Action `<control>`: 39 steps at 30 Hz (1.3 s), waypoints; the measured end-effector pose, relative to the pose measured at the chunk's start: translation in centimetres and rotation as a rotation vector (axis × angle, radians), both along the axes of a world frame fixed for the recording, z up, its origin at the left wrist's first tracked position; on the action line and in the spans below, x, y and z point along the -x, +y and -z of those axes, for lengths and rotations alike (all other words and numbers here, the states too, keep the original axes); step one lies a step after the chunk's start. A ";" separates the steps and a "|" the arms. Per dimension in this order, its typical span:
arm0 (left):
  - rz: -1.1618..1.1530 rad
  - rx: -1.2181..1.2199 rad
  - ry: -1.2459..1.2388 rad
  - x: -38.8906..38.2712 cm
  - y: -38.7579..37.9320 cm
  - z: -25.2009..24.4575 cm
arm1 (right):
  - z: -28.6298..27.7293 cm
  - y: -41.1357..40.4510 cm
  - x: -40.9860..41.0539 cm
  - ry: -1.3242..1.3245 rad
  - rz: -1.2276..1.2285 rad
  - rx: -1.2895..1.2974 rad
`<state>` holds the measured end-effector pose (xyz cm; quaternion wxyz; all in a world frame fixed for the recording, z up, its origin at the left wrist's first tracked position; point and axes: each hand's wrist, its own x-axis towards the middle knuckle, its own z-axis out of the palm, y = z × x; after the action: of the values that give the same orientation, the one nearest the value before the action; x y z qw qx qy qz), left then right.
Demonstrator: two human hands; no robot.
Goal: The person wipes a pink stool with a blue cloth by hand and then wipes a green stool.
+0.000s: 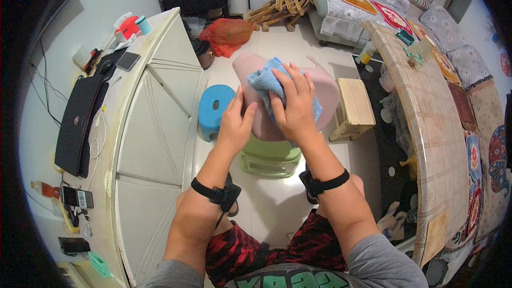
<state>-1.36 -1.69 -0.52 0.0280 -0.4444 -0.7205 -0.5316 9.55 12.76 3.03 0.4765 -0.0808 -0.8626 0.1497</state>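
A pink plastic piece, perhaps a stool or chair [328,84], is tilted in front of me above a green plastic stool [271,160]. My right hand [294,106] presses a blue cloth [266,80] against its surface, fingers spread over the fabric. At the pink piece's left edge is my left hand [238,122], thumb and fingers apart; whether it grips that edge cannot be told. Both wrists wear black straps.
A blue plastic stool [216,108] stands left, a small wooden stool [356,102] right. White cabinets [152,128] line the left side; a cloth-covered table [436,140] runs along the right. A red mesh bag [228,34] and folded wooden frames [280,10] lie beyond.
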 end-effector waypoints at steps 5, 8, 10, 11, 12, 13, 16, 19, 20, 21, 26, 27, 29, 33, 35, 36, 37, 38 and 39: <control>0.009 0.016 0.030 0.2 -0.3 0.1 | 0.2 1.5 -0.2 0.028 0.048 0.048; 0.011 0.039 -0.002 0.4 -0.3 0.1 | 0.4 2.4 -0.5 0.013 0.081 0.074; 0.007 0.060 0.031 0.6 -0.4 0.1 | 0.4 3.1 -0.7 0.021 0.077 0.086; 0.007 0.060 0.032 0.6 -0.5 0.0 | 0.4 3.4 -0.8 0.029 0.074 0.098; 0.002 0.073 0.031 0.6 -0.5 -0.1 | 0.5 3.7 -0.9 0.029 0.075 0.098; -0.002 0.086 0.031 0.6 -0.5 -0.2 | 0.6 4.0 -0.9 0.037 0.089 0.091; 0.032 0.026 0.021 1.0 -0.4 0.0 | 0.8 5.1 -1.1 0.059 0.102 0.084; 0.027 0.077 -0.027 1.3 -0.5 0.0 | 1.0 5.6 -1.4 0.067 0.118 0.102; 0.028 0.077 -0.027 1.4 -0.5 0.0 | 1.1 5.8 -1.6 0.061 0.135 0.122; 0.017 0.085 -0.012 1.5 -0.6 0.1 | 1.2 5.9 -1.7 0.062 0.135 0.122; -0.013 0.092 0.033 1.9 -0.6 0.2 | 1.4 6.7 -2.1 0.044 0.152 0.183; 0.001 0.100 -0.012 1.9 -0.7 -0.1 | 1.5 6.8 -2.2 0.044 0.153 0.183; 0.015 0.108 -0.056 1.9 -0.7 -0.2 | 1.6 7.0 -2.4 0.023 0.163 0.221; 0.002 0.088 -0.022 2.0 -0.8 -0.2 | 1.7 7.3 -2.6 0.025 0.148 0.245; 0.007 0.088 -0.033 2.1 -0.8 -0.2 | 1.7 7.5 -2.7 0.021 0.122 0.289; 0.003 0.095 -0.034 2.2 -0.8 -0.2 | 1.9 7.6 -2.7 0.021 0.122 0.289; -0.001 0.101 -0.034 2.2 -0.8 -0.2 | 2.1 7.8 -2.6 0.032 0.125 0.316; -0.001 0.101 -0.034 2.2 -0.8 -0.3 | 2.3 7.8 -2.5 0.042 0.129 0.343; -0.003 0.097 -0.036 2.2 -0.7 -0.3 | 2.5 8.0 -2.4 0.043 0.129 0.342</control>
<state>-3.56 -2.41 -0.21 -0.0061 -0.4346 -0.7465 -0.5039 11.97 20.73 0.48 0.4826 -0.2128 -0.8073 0.2649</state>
